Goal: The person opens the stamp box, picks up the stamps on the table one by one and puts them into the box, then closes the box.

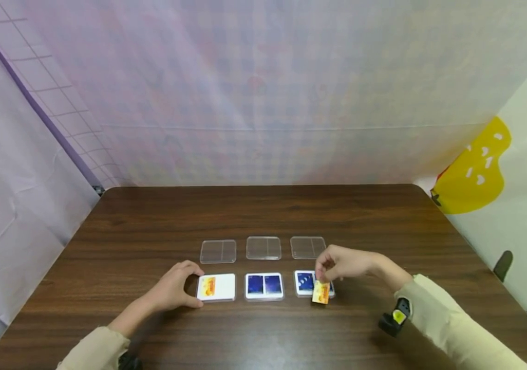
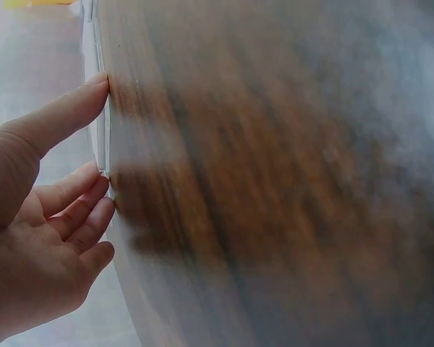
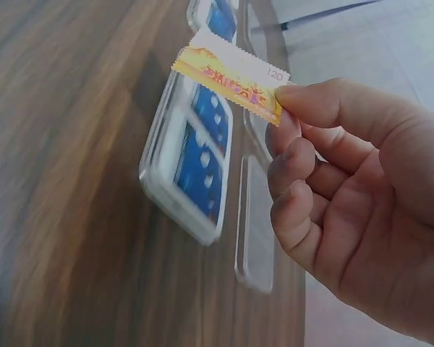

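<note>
My right hand (image 1: pixel 344 262) pinches a small yellow-orange postage stamp (image 3: pixel 228 72) by one corner between thumb and fingertips. The stamp has perforated edges and a printed "120". It hangs over the right clear plastic case (image 3: pixel 152 170), in which dark blue stamps with white moon shapes show. At the left, my left hand (image 1: pixel 173 289) holds the left case (image 1: pixel 225 287) at its left end, thumb at the near corner and fingers at the far one. That case has a white inside with a yellow-orange stamp (image 1: pixel 208 286) on its left half.
Between them lies a middle case (image 1: pixel 264 297) with two dark blue stamps side by side. Three clear lids, left (image 1: pixel 218 251), middle (image 1: pixel 263 247) and right (image 1: pixel 305 247), lie in a row behind the cases. Patterned curtains surround the brown wooden table (image 1: pixel 263 216).
</note>
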Tool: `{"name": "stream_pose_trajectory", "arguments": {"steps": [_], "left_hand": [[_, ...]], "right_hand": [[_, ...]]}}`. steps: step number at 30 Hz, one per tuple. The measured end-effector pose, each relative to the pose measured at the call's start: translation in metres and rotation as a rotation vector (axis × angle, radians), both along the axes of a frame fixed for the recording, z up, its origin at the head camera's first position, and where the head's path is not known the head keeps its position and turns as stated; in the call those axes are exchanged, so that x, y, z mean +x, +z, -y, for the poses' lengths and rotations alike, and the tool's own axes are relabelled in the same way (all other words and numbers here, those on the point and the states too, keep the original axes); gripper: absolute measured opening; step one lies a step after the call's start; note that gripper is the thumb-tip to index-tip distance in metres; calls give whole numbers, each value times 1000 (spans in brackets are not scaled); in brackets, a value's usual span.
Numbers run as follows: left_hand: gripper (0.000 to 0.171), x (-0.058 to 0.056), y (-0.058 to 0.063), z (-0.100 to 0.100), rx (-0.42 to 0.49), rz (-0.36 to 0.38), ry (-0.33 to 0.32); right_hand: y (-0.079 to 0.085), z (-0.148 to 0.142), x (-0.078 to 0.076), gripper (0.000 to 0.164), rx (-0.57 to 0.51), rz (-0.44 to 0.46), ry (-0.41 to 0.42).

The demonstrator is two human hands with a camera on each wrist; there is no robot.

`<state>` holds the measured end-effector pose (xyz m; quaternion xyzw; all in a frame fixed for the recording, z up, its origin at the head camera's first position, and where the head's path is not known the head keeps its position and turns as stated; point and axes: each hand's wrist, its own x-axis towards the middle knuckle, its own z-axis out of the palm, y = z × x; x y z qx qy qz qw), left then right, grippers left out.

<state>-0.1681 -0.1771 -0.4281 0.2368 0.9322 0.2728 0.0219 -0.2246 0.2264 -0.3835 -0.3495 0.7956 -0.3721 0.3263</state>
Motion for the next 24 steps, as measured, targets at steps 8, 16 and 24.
{"name": "stream_pose_trajectory", "arguments": {"steps": [8, 16, 24], "left_hand": [[56, 0, 0, 0, -2, 0, -2], [56, -1, 1, -1, -1, 7, -3], [56, -2, 1, -1, 1, 10, -3]], "right_hand": [[1, 34, -15, 8, -30, -27, 2], [7, 80, -23, 9, -33, -20, -1], [0, 130, -30, 11, -74, -14, 9]]}}
